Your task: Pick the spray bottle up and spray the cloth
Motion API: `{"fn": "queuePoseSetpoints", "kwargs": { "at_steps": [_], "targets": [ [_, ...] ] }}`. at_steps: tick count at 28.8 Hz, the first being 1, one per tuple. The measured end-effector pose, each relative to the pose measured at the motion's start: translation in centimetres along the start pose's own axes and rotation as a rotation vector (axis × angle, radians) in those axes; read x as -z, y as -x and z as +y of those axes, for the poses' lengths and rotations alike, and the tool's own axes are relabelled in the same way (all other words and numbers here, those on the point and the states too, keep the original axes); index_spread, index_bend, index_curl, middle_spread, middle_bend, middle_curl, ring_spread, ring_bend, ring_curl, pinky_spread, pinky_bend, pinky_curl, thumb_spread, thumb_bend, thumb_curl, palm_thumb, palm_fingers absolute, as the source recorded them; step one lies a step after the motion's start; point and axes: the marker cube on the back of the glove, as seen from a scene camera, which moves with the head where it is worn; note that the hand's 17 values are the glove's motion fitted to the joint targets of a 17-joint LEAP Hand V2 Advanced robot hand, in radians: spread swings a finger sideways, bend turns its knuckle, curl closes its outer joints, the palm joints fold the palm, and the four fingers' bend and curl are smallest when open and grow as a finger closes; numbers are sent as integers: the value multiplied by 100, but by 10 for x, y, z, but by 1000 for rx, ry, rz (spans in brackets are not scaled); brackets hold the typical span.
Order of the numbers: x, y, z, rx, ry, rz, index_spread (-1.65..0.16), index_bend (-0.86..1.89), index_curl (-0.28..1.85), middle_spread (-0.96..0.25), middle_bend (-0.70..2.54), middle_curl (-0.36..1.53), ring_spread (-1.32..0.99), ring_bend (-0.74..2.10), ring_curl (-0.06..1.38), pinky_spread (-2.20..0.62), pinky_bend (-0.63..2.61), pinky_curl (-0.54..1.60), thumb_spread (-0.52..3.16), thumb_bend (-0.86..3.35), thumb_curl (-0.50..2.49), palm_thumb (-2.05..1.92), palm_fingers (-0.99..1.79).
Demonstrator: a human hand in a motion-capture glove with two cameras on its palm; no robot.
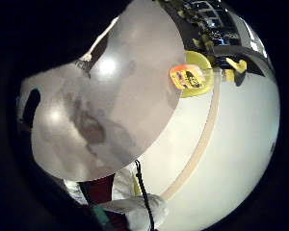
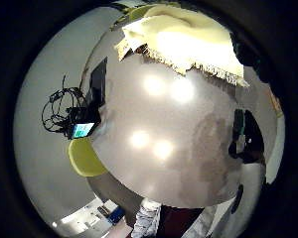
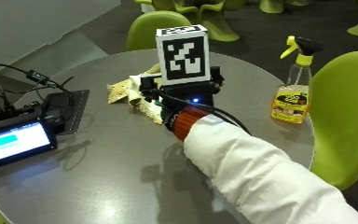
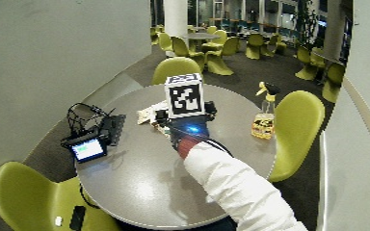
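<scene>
The spray bottle (image 3: 292, 88) stands upright near the right edge of the round grey surface (image 3: 117, 163), well apart from the hand (image 3: 182, 100). It is a clear bottle holding amber liquid in its lower part, with a yellow and orange label on the front, a yellow trigger and a black nozzle cap. In the little finger side palm view it shows just past the surface's rim, label toward the camera.

The cloth (image 3: 129, 93) is pale yellow with a fringed edge and lies crumpled toward the far middle of the surface; the thumb side palm view shows its fringe spread on the grey top. The gloved right hand is over the surface at the near edge of the cloth, its white sleeve (image 3: 259, 177) reaching in from the near right. Whether its fingers are open or curled cannot be told, since the glove's rig hides them.

At the left edge of the surface sits a small screen (image 3: 14, 140), lit, with a black device (image 3: 67, 109) beside it. Green chairs (image 4: 297, 130) stand around the surface.
</scene>
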Motion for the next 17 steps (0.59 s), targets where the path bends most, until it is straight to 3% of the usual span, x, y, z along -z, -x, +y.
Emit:
{"fn": "queuePoseSetpoints", "kwargs": {
  "at_steps": [9, 13, 17],
  "targets": [
    [-3, -13, 34, 87, -17, -157, -13, 18, 21, 1, 36, 21, -7, 44, 25, -3, 27, 21, 49, 58, 25, 93, 78],
    [-12, -55, 62, 80, -46, -379, -14, 14, 23, 1, 32, 23, -8, 44, 27, -7, 40, 27, 56, 54, 27, 94, 84],
    [-23, -108, 75, 60, -191, -667, -14, 14, 24, 1, 31, 26, -8, 44, 30, -10, 44, 31, 61, 49, 29, 93, 85]
  ]
}}
